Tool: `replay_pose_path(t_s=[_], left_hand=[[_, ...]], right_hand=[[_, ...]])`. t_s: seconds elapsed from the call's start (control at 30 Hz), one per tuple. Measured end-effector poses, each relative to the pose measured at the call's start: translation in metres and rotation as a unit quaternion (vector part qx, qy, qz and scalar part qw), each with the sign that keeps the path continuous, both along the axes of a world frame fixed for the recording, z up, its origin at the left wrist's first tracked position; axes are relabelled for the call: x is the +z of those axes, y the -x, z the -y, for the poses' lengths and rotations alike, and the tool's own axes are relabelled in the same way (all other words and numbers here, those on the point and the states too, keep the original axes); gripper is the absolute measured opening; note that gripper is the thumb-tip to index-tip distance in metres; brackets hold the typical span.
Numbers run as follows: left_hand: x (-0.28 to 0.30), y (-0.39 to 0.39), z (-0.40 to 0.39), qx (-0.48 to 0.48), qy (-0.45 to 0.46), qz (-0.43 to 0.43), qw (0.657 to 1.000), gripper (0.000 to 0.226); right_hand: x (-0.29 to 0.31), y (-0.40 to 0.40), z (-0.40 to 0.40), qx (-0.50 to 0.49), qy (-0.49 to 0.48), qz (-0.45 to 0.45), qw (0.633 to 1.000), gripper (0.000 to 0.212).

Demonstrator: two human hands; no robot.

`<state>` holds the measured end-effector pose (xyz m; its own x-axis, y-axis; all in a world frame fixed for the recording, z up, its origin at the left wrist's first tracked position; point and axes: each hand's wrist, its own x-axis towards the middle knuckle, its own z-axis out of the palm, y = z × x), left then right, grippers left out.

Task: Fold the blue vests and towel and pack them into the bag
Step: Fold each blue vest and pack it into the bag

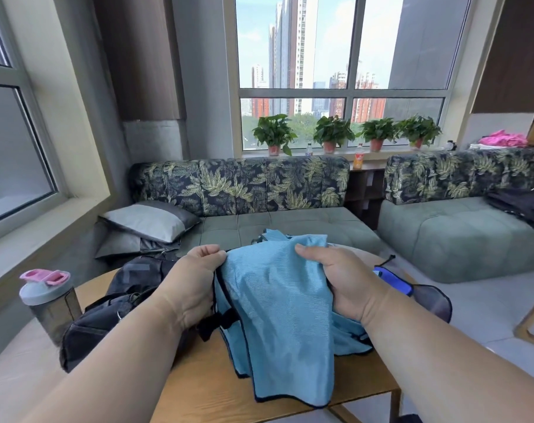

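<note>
A light blue vest [277, 312] with dark edging hangs over the wooden table [204, 389], bunched between my hands. My left hand [195, 288] grips its left edge, thumb on top. My right hand [342, 279] grips its right side, fingers curled into the cloth. More blue fabric [348, 334] lies under it on the table. A black bag [116, 306] sits to the left of my left hand, partly hidden by my forearm. A darker blue item [394, 280] lies on the table to the right.
A grey shaker bottle [50, 300] with a pink lid stands at the table's left edge. Behind the table are a green sofa [290, 224] with a leaf-print back, grey pillows [149, 221] and a second sofa section [461, 236]. Plants [332, 132] line the windowsill.
</note>
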<state>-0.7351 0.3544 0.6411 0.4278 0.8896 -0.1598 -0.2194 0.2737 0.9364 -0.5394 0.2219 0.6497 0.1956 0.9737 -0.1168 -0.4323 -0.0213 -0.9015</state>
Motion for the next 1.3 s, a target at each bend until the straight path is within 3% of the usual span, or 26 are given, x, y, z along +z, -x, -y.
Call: replay_pose_path(t_s=[0.3, 0.47, 0.57, 0.6, 0.67, 0.73, 0.9, 1.17, 1.3], left_hand=[[-0.004, 0.004, 0.018, 0.007, 0.044, 0.033, 0.998, 0.033], [-0.008, 0.009, 0.027, -0.099, 0.135, 0.007, 0.986, 0.014], [-0.015, 0.009, 0.023, -0.168, 0.171, -0.018, 0.971, 0.053], [-0.014, 0.009, 0.023, -0.18, 0.173, -0.02, 0.968, 0.055], [-0.013, 0.007, 0.021, -0.197, 0.148, -0.037, 0.969, 0.041], [-0.011, 0.008, 0.016, -0.202, 0.098, -0.044, 0.973, 0.042], [0.001, 0.001, -0.021, -0.058, 0.043, -0.015, 0.997, 0.045], [0.029, -0.009, -0.084, -0.002, -0.074, -0.044, 0.996, 0.025], [0.054, -0.011, -0.116, 0.035, -0.111, -0.067, 0.991, 0.025]], right_hand=[[0.009, 0.01, -0.004, 0.032, 0.001, -0.025, 0.999, 0.05], [0.013, 0.005, -0.011, 0.038, 0.016, -0.002, 0.999, 0.038], [0.017, 0.002, -0.017, 0.057, 0.028, 0.048, 0.997, 0.039], [0.019, 0.002, -0.018, 0.063, 0.03, 0.06, 0.996, 0.039], [0.025, -0.002, -0.023, 0.069, 0.032, 0.09, 0.993, 0.037], [0.031, -0.007, -0.028, 0.073, 0.034, 0.13, 0.988, 0.035], [0.049, -0.022, -0.049, 0.048, 0.052, 0.168, 0.983, 0.027], [0.073, -0.04, -0.121, 0.031, 0.15, 0.286, 0.946, 0.026], [0.09, -0.046, -0.157, -0.001, 0.165, 0.275, 0.947, 0.024]])
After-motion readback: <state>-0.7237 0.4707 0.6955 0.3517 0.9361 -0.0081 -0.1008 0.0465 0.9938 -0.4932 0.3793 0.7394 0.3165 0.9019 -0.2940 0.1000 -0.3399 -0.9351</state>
